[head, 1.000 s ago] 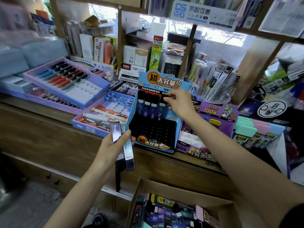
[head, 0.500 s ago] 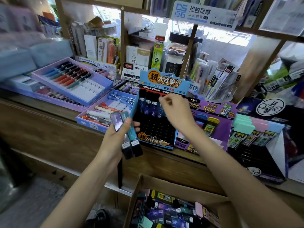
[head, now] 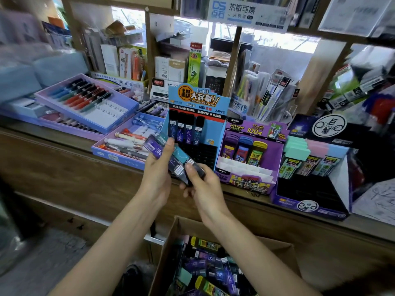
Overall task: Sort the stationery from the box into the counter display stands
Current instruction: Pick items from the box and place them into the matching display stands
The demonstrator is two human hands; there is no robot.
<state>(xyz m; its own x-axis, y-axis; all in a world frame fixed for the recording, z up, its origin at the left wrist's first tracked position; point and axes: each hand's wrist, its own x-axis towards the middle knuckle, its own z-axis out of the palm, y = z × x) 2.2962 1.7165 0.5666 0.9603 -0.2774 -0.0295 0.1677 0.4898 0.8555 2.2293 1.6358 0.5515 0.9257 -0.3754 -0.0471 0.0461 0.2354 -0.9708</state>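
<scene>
Blue glossy card, folded into a stepped display stand (head: 197, 99) on the wood-grain counter (head: 64, 163), black pegged grid in its lap. Along the stand's top row, four slim dark lead cases (head: 186, 130), upright and side by side.

Just in front of the stand, left grip (head: 157, 174) curled round two flat rectangular plastic cases, a purple case (head: 154, 148) and a teal case (head: 181, 157), fanned apart and tilted. Right grip (head: 205, 186), half a second ago up at the stand's top row, now down in front of the stand, pinching the teal case's dark lower end under the thumb.

Below the stand, past the counter edge, an open cardboard box (head: 275, 247) heaped with loose cases (head: 209, 263) in purple, black and yellow-green. Right of the stand, a purple card stand (head: 277, 150) with three squat packs.
</scene>
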